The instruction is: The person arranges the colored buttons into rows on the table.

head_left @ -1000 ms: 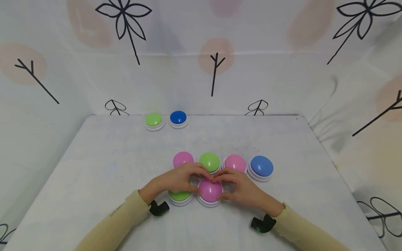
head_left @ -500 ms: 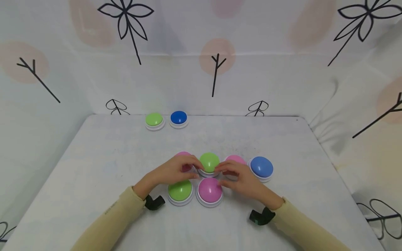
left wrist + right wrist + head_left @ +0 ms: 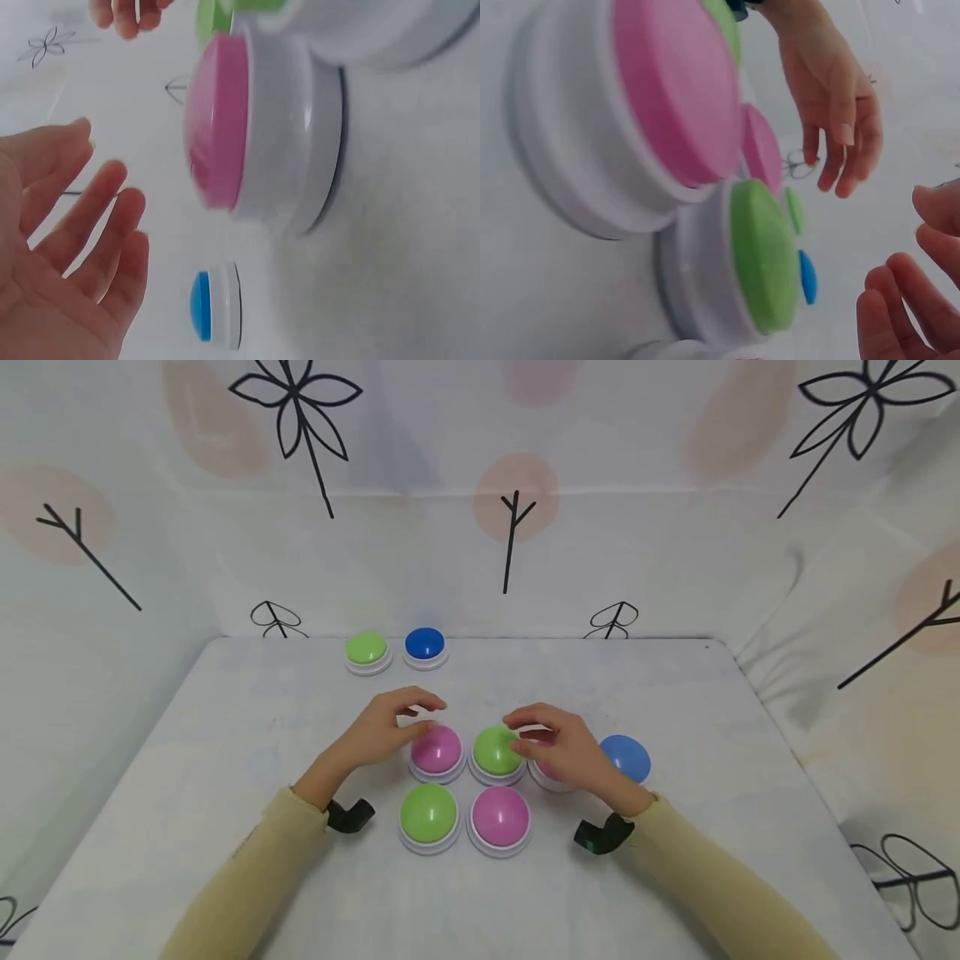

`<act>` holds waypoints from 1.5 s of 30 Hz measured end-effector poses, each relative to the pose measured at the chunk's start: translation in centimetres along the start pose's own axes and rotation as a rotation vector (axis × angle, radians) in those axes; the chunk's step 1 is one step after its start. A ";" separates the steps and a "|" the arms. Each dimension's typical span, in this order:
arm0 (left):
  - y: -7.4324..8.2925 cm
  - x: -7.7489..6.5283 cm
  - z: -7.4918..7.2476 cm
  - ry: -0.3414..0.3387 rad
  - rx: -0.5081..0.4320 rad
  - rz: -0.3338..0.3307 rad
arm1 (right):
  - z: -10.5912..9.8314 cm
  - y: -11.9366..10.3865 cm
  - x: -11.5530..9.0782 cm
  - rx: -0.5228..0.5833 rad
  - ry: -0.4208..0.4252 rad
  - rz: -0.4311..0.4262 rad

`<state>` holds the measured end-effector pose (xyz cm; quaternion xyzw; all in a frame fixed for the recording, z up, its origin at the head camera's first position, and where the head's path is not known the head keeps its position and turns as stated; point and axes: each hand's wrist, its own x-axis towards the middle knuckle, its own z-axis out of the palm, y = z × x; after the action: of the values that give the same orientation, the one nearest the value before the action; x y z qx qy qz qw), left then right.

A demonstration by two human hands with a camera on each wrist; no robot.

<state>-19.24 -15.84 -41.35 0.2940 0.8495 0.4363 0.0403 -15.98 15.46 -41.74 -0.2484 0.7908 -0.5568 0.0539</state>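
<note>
Head view: leftmost pink button (image 3: 437, 752) near left hand (image 3: 381, 727), seemingly below.

Head view: soft, even, slightly grey light, mostly sharp. Small highlights on the domes, e.g. near pink button (image 3: 501, 817), so light reads as overhead. Faint, soft-edged shadows on the table (image 3: 300, 710) beside both sleeves (image 3: 247, 877). Right side of the cloth wall (image 3: 885, 752) goes warmer, yellowish, with blurry shadow streaks by the table edge. Left wrist: whites pale, left pink button (image 3: 217, 120) soft, white base (image 3: 382, 30) at top smeared. Right wrist: greyish, near pink button blurred, low contrast on its white housing.
</note>
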 end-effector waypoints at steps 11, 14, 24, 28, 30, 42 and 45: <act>-2.8 1.5 -2.9 0.204 0.015 -0.176 | -0.4 -0.2 6.2 -0.005 0.054 0.087; -3.4 1.8 -3.2 0.219 0.000 -0.209 | -0.2 -0.2 7.8 -0.033 0.060 0.132; -5.1 4.0 -4.4 0.272 -0.041 -0.257 | 1.0 0.3 12.5 0.037 0.079 0.215; -5.4 5.2 -4.8 0.276 -0.079 -0.292 | 1.5 0.9 14.3 0.093 0.093 0.240; -5.6 5.7 -4.9 0.271 -0.088 -0.308 | 1.8 1.2 15.1 0.123 0.095 0.261; -6.7 8.1 -4.6 0.248 -0.017 -0.306 | 3.3 3.6 17.9 0.192 0.061 0.336; -6.8 8.7 -4.9 0.237 0.067 -0.304 | 3.4 4.3 18.4 0.185 0.043 0.321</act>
<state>-31.17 -17.78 -41.91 0.1102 0.8969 0.4283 -0.0042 -32.16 5.34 -43.37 -0.1012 0.7667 -0.6166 0.1475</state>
